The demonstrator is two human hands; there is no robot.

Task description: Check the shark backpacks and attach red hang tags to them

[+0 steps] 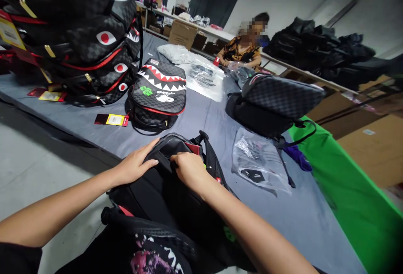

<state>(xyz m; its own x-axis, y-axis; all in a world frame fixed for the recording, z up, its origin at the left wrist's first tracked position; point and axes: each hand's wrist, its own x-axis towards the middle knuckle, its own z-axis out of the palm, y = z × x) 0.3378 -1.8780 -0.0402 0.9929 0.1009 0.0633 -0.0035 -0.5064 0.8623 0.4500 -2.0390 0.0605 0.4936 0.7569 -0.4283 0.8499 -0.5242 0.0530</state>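
Observation:
A black backpack with its top opening facing up lies directly in front of me. My left hand holds the left side of its opening, thumb apart from the straight fingers with the rim between them. Over the opening is my right hand, fingers curled down into the bag; what they grip is hidden. Red material shows at the far edge, beside a black shoulder strap. Just beyond stands a checkered backpack with a shark-mouth print, its tag on the table.
Stacked shark-print backpacks rise at the left on the grey-covered table. A checkered backpack and a clear plastic bag lie right, near green cloth. Another person sits across, handling plastic. Cardboard boxes stand right.

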